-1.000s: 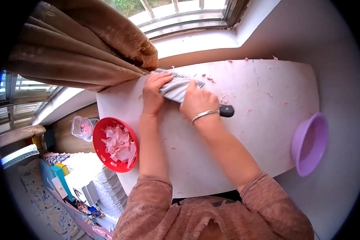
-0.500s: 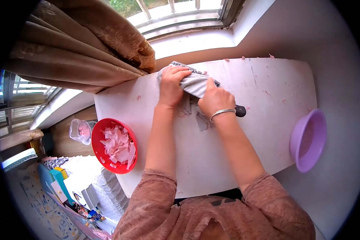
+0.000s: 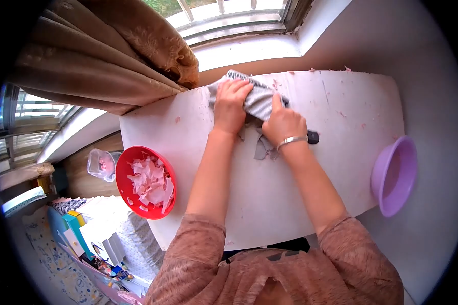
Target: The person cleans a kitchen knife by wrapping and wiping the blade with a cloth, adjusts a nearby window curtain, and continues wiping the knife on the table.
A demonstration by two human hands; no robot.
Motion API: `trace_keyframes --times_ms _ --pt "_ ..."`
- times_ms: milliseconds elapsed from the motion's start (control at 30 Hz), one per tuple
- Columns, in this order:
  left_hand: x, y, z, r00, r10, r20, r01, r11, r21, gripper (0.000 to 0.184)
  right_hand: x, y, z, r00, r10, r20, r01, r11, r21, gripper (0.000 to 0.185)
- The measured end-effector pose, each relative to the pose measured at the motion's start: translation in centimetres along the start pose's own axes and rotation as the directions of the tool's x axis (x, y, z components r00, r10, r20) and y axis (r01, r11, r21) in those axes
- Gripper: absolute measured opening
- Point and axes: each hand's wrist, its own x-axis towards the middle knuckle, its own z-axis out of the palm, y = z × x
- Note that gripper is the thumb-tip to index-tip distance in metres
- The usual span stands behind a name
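A grey cloth [image 3: 259, 105] with a black-and-white patterned edge lies bunched near the far side of the white table [image 3: 249, 203]. My left hand [image 3: 231, 107] grips its left part, the fingers curled over the top. At the cloth's right end, my right hand [image 3: 286, 124] is closed round a black-handled tool [image 3: 313, 137], the index finger stretched onto the fabric. Only the handle's end shows; the rest is hidden by hand and cloth. Just below the hands, a flat grey patch or scrap [image 3: 264, 147] lies on the tabletop.
Pink shavings [image 3: 150, 180] fill a red bowl [image 3: 122, 190] at the table's left edge. A purple basin [image 3: 376, 178] stands tilted at the right edge. Pink bits dot the table. Beyond the left side is a clear plastic container [image 3: 94, 165]; a brown curtain [image 3: 112, 61] hangs at back left.
Both hands and the grey cloth have shifted slightly right. The patterned edge sits higher and further right, and the tool's handle has moved a little right too.
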Motion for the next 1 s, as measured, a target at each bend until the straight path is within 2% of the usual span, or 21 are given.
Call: trace_keyframes --times_ms 67,267,333,400,467,600,700,800,933,1000 --pt "-1.6 0.9 -0.5 0.999 -0.047 0.007 0.047 0.997 0.059 0.028 -1.4 0.0 -0.5 0.994 -0.013 0.108 0.014 1.000 -0.015 0.059" --pt "0.0 1.1 0.3 0.999 -0.032 -0.023 0.033 0.996 0.078 0.027 0.8 0.8 -1.1 0.997 -0.043 0.061 0.045 0.999 -0.029 0.054" --pt "-0.6 1.1 0.1 0.998 -0.069 0.011 0.068 0.997 0.041 0.027 0.1 0.8 -1.4 0.994 -0.047 0.101 0.052 0.998 -0.048 0.053" --pt "-1.5 1.8 -0.1 0.998 -0.055 0.005 0.054 0.995 0.085 0.028 -0.8 1.3 -1.4 0.987 -0.108 0.121 0.115 0.992 -0.057 0.049" --pt "-1.2 1.8 0.3 0.998 -0.066 -0.014 0.067 0.991 0.113 0.028 0.1 1.4 -1.7 0.987 -0.085 0.133 0.092 0.995 -0.049 0.055" --pt "0.1 0.9 0.9 0.996 -0.079 -0.037 0.083 0.992 0.097 0.028 1.8 1.4 -1.3 0.992 -0.121 0.043 0.123 0.991 -0.049 0.052" --pt "-1.2 2.3 0.7 0.998 -0.055 -0.014 0.057 0.990 0.128 0.026 0.0 2.2 -1.2 0.987 -0.081 0.138 0.088 0.995 -0.042 0.058" --pt "-1.5 3.2 1.2 0.998 -0.042 -0.039 0.047 0.987 0.151 0.026 -0.3 3.2 -1.3 0.990 -0.092 0.112 0.095 0.995 -0.024 0.058" --pt "1.5 2.0 3.0 1.000 0.011 0.005 -0.011 1.000 0.023 0.029 1.2 3.9 -1.2 0.999 -0.033 0.029 0.034 0.999 -0.024 0.056" --pt "2.5 2.4 4.1 0.995 0.077 0.057 -0.073 0.995 -0.061 0.030 0.9 4.2 -1.8 0.994 0.107 -0.008 -0.107 0.994 0.011 0.055"
